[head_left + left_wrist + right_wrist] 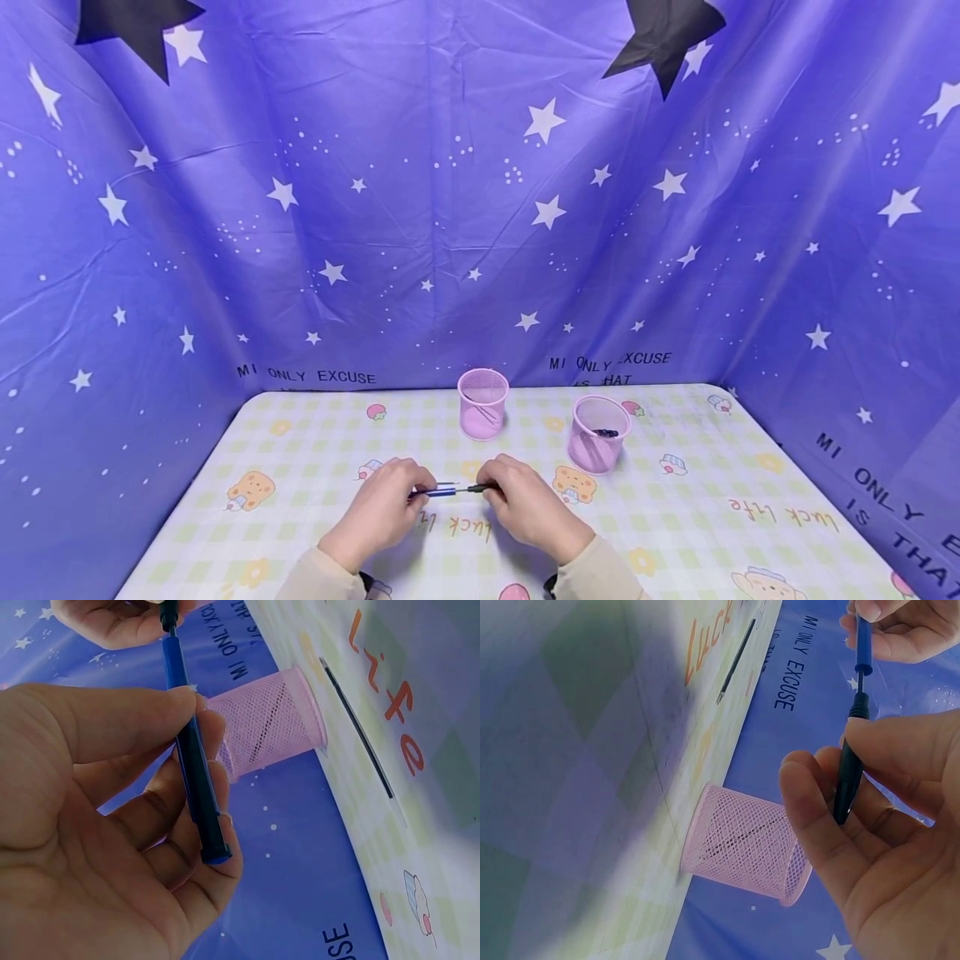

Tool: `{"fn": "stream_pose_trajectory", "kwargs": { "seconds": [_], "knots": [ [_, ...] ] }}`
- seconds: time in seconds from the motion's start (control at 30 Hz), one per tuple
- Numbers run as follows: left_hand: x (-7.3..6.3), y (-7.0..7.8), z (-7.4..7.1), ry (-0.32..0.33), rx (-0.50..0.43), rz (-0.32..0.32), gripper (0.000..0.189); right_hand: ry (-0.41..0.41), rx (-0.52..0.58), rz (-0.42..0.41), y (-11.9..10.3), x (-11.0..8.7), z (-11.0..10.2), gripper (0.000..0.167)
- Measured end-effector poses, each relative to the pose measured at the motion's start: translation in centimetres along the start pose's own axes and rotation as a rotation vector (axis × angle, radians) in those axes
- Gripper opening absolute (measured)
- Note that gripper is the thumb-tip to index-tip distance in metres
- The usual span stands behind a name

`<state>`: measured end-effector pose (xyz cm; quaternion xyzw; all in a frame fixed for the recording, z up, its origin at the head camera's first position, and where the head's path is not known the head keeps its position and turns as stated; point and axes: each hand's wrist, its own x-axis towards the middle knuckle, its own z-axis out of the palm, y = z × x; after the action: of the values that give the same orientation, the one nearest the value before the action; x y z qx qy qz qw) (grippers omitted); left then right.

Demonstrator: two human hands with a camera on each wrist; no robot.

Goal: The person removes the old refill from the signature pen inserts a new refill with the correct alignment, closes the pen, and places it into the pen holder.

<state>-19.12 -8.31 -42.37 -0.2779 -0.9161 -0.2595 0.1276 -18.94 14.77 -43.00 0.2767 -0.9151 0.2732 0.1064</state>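
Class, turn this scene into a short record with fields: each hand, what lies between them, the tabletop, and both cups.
Left hand: holds blue pen barrel
Right hand: holds black pen piece
Between hands: thin rod bridging both parts
Table: loose refill lying flat
Farther cup: pink mesh, upright, thin stick inside
Nearer cup: pink mesh, upright, dark contents

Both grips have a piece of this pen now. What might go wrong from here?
The thin rod is exposed between the blue pen barrel and the dark pen tip section; it might bend if those go out of line.

The left grip or right grip could knock the loose refill, which lies on the tablecloth just beyond the pen.
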Motion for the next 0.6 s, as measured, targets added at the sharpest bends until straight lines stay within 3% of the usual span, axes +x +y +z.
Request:
{"fn": "stream_pose_trajectory", "kwargs": {
  "seconds": [0.6],
  "knots": [
    [0.21, 0.41, 0.48, 0.014, 0.006, 0.012, 0.015, -0.007, 0.018, -0.013, -0.07, 0.01, 0.06, 0.013]
  ]
}}
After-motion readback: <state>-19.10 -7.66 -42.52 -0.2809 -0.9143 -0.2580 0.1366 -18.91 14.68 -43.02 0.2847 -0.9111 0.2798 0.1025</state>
